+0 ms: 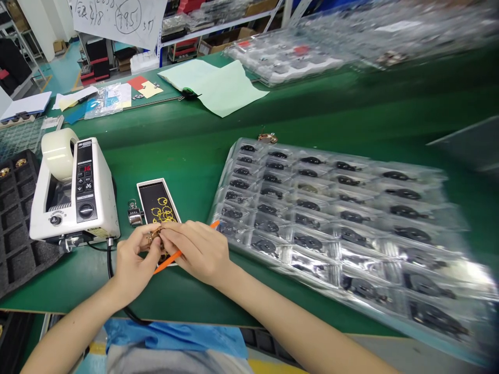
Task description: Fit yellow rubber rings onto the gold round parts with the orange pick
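Note:
In front of me my left hand [134, 262] pinches a small gold-coloured metal part [155, 235] between its fingertips. My right hand [198, 252] closes over a thin orange plastic pick [183, 251], whose tip reaches the gold part. Its far end sticks out past my knuckles on the right. Just behind my hands lies a small open box [158, 200] with a black lining and yellow rings inside, its near end hidden by my fingers. A metal tally counter [135, 214] stands left of the box.
A white tape dispenser [74, 189] with a tape roll stands left of my hands, beside a black foam tray [15, 218]. A large clear blister tray [331, 223] of dark parts fills the green bench [187, 150] on the right. Papers and trays lie farther back.

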The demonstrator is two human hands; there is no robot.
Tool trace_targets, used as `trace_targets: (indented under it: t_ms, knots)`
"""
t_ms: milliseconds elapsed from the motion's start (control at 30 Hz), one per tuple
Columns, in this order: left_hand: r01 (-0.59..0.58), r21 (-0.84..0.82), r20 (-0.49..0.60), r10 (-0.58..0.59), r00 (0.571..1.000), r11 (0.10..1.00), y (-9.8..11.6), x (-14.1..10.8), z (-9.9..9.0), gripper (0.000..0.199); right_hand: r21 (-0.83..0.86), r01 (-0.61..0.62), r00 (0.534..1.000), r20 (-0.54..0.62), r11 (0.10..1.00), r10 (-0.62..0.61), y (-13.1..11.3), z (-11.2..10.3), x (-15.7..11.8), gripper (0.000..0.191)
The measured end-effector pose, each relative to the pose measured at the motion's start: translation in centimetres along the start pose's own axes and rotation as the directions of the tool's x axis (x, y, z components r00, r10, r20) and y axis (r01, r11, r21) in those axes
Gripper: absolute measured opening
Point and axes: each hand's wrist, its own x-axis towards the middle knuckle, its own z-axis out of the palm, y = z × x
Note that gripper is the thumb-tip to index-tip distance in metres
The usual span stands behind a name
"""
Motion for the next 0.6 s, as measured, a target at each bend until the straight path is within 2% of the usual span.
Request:
trace_targets:
  t_ms: [167,267,367,467,533,600]
  knots:
    - [0.019,-0.024,-0.002,-0.019,1.0,1.0,0.2,0.1,0.1,0.02,0.043,-0.081,0.997,-0.004,0.996,0.081,-0.5,0.4,-0.3,0.015]
    - [0.116,-0.127,0.014,-0.115,0.993,0.985,0.4,0.6,0.0,0.02,0.144,-0.17,0.985,0.033,0.975,0.167,-0.4,0.1,-0.3,0.009]
    - [0.243,-0.262,0.075,-0.231,0.97,0.934,0.6,1.4,-0.3,0.024,0.271,-0.333,0.943,0.108,0.903,0.315,0.3,-0.9,0.3,0.006]
    - [0.336,-0.349,0.155,-0.3,0.941,0.875,0.8,2.1,-0.8,0.03,0.367,-0.511,0.858,0.282,0.777,0.43,1.3,-2.1,1.0,0.011]
    - [0.373,-0.369,0.195,-0.322,0.927,0.851,1.0,2.2,-1.0,0.029,0.417,-0.572,0.802,0.463,0.706,0.377,1.8,-2.6,1.4,0.015]
    - [0.399,-0.368,0.227,-0.335,0.915,0.84,1.1,2.2,-1.1,0.028,0.454,-0.584,0.753,0.612,0.672,0.241,1.9,-2.8,1.6,0.015]
